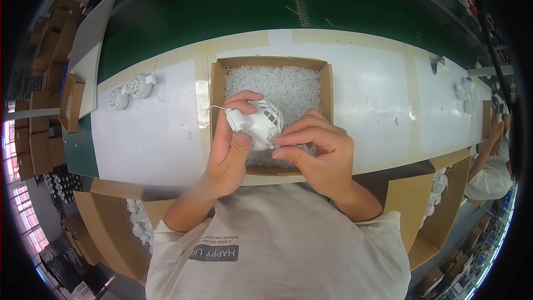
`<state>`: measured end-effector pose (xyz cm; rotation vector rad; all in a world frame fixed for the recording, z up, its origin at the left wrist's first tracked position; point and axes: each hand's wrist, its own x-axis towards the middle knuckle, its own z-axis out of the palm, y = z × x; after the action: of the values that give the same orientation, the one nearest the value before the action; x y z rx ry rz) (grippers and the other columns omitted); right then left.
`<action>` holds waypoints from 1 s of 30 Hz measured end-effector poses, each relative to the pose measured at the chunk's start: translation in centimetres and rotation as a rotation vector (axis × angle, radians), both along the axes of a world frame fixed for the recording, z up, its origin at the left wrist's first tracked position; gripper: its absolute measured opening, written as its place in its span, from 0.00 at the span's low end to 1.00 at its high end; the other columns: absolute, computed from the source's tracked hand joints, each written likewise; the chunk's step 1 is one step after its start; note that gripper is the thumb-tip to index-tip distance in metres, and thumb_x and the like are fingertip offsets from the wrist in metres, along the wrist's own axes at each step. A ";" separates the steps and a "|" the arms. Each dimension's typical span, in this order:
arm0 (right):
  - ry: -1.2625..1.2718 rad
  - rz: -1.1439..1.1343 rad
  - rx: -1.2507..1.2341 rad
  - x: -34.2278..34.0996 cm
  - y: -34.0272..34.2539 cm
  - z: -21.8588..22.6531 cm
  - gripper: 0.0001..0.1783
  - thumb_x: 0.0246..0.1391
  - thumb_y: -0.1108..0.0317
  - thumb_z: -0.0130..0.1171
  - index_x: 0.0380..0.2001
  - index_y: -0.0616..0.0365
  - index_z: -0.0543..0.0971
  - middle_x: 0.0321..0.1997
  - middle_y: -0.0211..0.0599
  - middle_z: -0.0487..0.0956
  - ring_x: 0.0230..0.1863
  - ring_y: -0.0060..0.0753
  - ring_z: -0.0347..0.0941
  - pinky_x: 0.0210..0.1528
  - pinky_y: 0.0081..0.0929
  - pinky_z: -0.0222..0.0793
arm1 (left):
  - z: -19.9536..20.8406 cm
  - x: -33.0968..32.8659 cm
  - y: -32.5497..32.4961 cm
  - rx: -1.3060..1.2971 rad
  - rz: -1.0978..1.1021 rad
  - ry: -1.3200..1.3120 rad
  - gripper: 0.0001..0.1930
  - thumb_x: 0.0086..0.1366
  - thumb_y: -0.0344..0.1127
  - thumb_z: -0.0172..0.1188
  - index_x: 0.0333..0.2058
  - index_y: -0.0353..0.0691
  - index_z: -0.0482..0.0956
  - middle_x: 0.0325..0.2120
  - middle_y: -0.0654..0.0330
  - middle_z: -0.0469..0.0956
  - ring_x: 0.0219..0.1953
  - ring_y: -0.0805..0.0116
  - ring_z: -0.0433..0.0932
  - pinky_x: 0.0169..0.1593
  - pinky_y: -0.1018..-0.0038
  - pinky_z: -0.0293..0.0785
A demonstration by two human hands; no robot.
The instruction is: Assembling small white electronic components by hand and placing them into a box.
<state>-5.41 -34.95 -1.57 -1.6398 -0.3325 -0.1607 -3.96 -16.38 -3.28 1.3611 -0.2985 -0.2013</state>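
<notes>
A white round plastic housing with a latticed dome [260, 125] is gripped in my left hand [230, 144], fingers behind it and thumb along its near side. A thin white cord sticks out from its left end. My right hand [316, 143] pinches at the lower right edge of the housing; whatever sits between its fingertips is too small to name. Beneath both hands stands a shallow cardboard box [215, 86] filled with many small clear-white plastic rings [272, 78].
Two similar white latticed housings [129, 91] lie on the white table at the left. Beyond runs a green conveyor belt [222, 11]. Cardboard boxes of white parts stand beside me at left [111, 228] and right [408, 200]. Another person [491, 172] works at the far right.
</notes>
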 end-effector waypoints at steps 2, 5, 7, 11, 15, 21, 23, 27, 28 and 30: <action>0.001 -0.006 -0.007 0.0 0.1 -0.1 0.11 0.41 0.80 0.74 0.31 0.62 0.86 0.31 0.36 0.82 0.34 0.26 0.70 0.32 0.21 0.63 | -0.1 0.1 0.0 -0.011 0.022 -0.008 0.25 0.74 0.57 0.43 0.53 0.41 0.63 0.58 0.53 0.61 0.54 0.66 0.67 0.58 0.69 0.64; 0.004 -0.017 -0.021 0.0 0.2 -0.2 0.11 0.41 0.80 0.74 0.32 0.62 0.85 0.31 0.36 0.83 0.34 0.26 0.70 0.32 0.21 0.63 | -0.1 0.1 -0.2 -0.014 0.030 -0.013 0.24 0.74 0.57 0.44 0.53 0.40 0.63 0.58 0.53 0.61 0.53 0.66 0.67 0.58 0.69 0.64; 0.005 -0.047 0.000 -0.1 0.2 -0.2 0.12 0.42 0.80 0.74 0.33 0.62 0.85 0.31 0.36 0.83 0.33 0.26 0.70 0.32 0.22 0.63 | -0.2 0.0 -0.4 -0.015 0.034 -0.015 0.24 0.74 0.57 0.44 0.53 0.40 0.63 0.58 0.53 0.61 0.53 0.66 0.67 0.58 0.69 0.64; 0.079 -0.062 0.066 -0.3 0.0 -0.2 0.12 0.44 0.81 0.72 0.35 0.63 0.85 0.32 0.36 0.83 0.33 0.25 0.70 0.32 0.22 0.62 | -0.4 -0.1 -0.6 -0.016 0.030 -0.015 0.24 0.74 0.56 0.45 0.53 0.40 0.63 0.58 0.53 0.61 0.52 0.66 0.67 0.57 0.69 0.64; 0.151 -0.029 0.125 -0.3 -0.5 -0.4 0.11 0.45 0.81 0.71 0.35 0.63 0.85 0.32 0.36 0.82 0.33 0.25 0.69 0.32 0.21 0.62 | -0.6 -0.5 -0.7 -0.020 0.014 -0.011 0.24 0.75 0.55 0.45 0.53 0.39 0.62 0.58 0.53 0.60 0.53 0.66 0.66 0.58 0.69 0.63; 0.003 -0.065 -0.027 0.1 -0.6 0.0 0.12 0.44 0.82 0.71 0.34 0.64 0.85 0.32 0.37 0.82 0.34 0.27 0.70 0.35 0.22 0.64 | 0.3 -0.5 -1.0 0.202 -0.027 -0.130 0.26 0.75 0.51 0.45 0.59 0.34 0.62 0.58 0.51 0.61 0.56 0.63 0.65 0.61 0.67 0.61; -0.079 -0.084 -0.124 0.3 -0.5 0.4 0.12 0.42 0.82 0.71 0.34 0.65 0.85 0.32 0.38 0.82 0.34 0.29 0.70 0.36 0.23 0.65 | 0.6 -0.5 -1.1 0.250 -0.033 -0.165 0.27 0.76 0.50 0.45 0.62 0.33 0.61 0.57 0.51 0.61 0.56 0.62 0.64 0.61 0.67 0.61; -0.144 -0.109 -0.097 0.2 -0.4 0.1 0.12 0.41 0.82 0.71 0.33 0.65 0.85 0.32 0.38 0.82 0.35 0.32 0.70 0.37 0.25 0.65 | 0.9 -0.8 -0.9 0.174 -0.068 -0.089 0.29 0.75 0.45 0.48 0.66 0.31 0.60 0.55 0.50 0.65 0.56 0.61 0.66 0.61 0.67 0.63; -0.157 -0.115 -0.059 0.2 -0.4 -0.1 0.12 0.40 0.82 0.71 0.32 0.65 0.85 0.32 0.38 0.82 0.36 0.33 0.71 0.37 0.26 0.66 | 0.9 -0.7 -0.9 0.180 -0.086 -0.101 0.28 0.75 0.43 0.50 0.65 0.30 0.61 0.55 0.50 0.66 0.55 0.61 0.67 0.60 0.68 0.64; -0.142 -0.118 -0.040 -0.1 -0.3 -0.3 0.12 0.40 0.82 0.71 0.33 0.65 0.85 0.32 0.38 0.82 0.36 0.33 0.71 0.37 0.27 0.66 | 1.0 -0.6 -0.7 0.192 -0.119 -0.126 0.26 0.73 0.37 0.53 0.64 0.28 0.64 0.54 0.48 0.67 0.54 0.61 0.69 0.58 0.69 0.66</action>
<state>-5.54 -35.27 -1.88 -1.6919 -0.3491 -0.3627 -4.53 -17.10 -2.27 1.5506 -0.4761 -0.2480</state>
